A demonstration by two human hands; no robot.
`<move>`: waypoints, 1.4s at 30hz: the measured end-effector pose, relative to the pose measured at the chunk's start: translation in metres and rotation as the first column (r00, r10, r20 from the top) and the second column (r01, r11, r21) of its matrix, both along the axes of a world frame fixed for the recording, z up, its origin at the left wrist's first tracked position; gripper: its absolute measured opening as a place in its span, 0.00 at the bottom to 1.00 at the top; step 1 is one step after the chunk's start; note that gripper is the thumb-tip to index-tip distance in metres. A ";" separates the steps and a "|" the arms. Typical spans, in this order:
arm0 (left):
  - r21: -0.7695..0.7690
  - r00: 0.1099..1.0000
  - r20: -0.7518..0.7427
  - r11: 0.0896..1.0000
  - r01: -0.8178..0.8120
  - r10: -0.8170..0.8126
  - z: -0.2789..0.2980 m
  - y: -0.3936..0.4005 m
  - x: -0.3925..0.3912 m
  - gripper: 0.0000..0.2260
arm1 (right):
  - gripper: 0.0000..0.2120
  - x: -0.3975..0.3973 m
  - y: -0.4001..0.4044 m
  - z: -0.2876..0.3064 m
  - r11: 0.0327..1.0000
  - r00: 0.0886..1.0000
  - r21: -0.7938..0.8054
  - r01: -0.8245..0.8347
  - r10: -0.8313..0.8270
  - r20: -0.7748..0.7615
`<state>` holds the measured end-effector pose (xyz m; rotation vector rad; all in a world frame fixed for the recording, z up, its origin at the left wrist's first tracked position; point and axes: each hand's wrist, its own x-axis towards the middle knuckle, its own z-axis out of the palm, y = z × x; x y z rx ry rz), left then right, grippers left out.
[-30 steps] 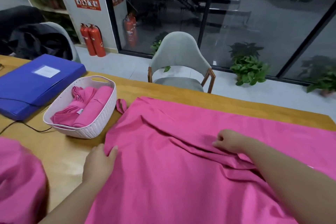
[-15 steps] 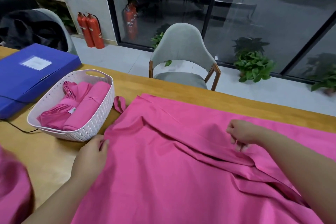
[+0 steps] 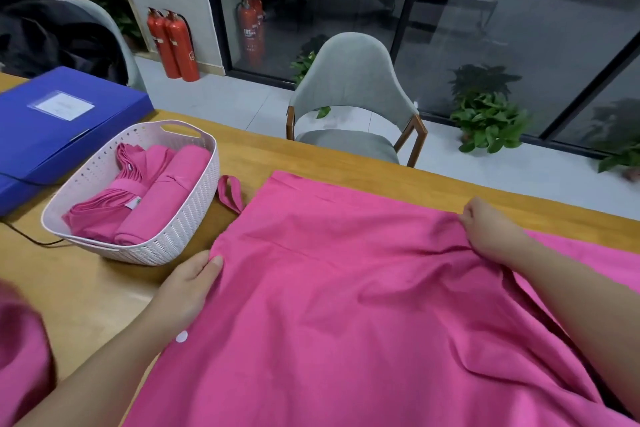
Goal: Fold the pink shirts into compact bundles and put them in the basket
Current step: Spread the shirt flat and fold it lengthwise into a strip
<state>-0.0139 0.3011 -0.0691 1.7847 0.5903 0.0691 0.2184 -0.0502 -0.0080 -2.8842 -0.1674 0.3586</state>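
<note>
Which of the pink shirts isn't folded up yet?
The big pink shirt spread flat on the table, held by both hands. The ones in the white basket are already bundled.

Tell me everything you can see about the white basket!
The white basket looks like plastic, with a woven-pattern wall, small holes near the rim and a cut-out handle at its far end. It stands upright on the wooden table, left of the spread pink shirt. Folded pink bundles lie inside. Neither hand touches it.
</note>
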 end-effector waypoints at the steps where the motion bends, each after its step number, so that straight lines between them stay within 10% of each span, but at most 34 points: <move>1: 0.036 1.000 -0.001 0.999 -0.009 0.009 -0.003 0.001 0.000 0.14 | 0.06 0.002 -0.001 -0.003 1.000 0.999 0.000 0.018 -0.018 0.026; 5: 0.087 1.000 0.010 0.996 -0.003 0.003 -0.010 -0.004 0.006 0.05 | 0.04 0.007 0.000 -0.014 0.983 0.993 -0.153 0.102 -0.091 0.075; 10: 0.537 0.988 0.084 0.841 0.068 -0.133 -0.012 -0.004 -0.002 0.08 | 0.14 0.015 0.046 -0.012 0.949 0.992 -0.298 0.103 -0.075 0.105; 17: 0.472 0.990 0.099 0.881 0.042 -0.100 -0.020 0.003 -0.003 0.15 | 0.15 -0.003 0.188 -0.035 0.891 0.912 0.196 -0.409 0.409 0.046; 38: 0.399 0.989 0.148 0.916 -0.033 -0.028 -0.028 0.007 -0.005 0.09 | 0.09 0.024 0.277 -0.065 0.905 0.904 0.049 -0.422 0.417 0.091; 42: 0.451 0.988 0.140 0.892 -0.006 -0.064 -0.027 0.004 -0.004 0.09 | 0.09 0.021 0.277 -0.069 0.929 0.873 -0.091 -0.360 0.370 0.317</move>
